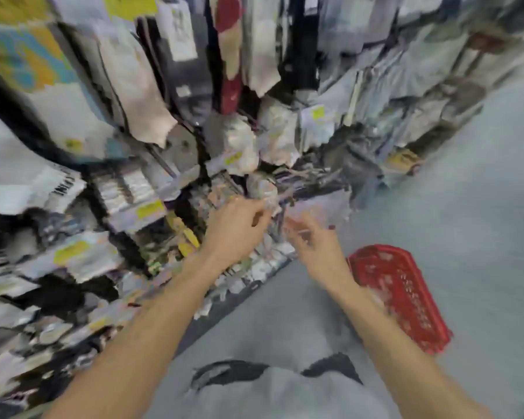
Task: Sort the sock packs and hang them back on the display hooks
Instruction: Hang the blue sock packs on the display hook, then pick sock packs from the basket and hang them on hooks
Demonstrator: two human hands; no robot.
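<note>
Pinch grip: left hand [236,228] holds a pale sock pack [262,189] at its 1 o'clock, against the rack [180,146].
Right hand [315,249], blurred, sits beside it at 3 o'clock; grip state cannot be told. Red basket [406,297] lies on the floor [466,207] at 5 o'clock.

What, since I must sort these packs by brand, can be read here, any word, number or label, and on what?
Nothing can be read; motion blur smears it all.
Yellow stickers on packs: print too blurred.
White tag, top: grey marks, unreadable.
Black bars, left: like a barcode, no digits legible.
Red basket: no text seen.
</note>
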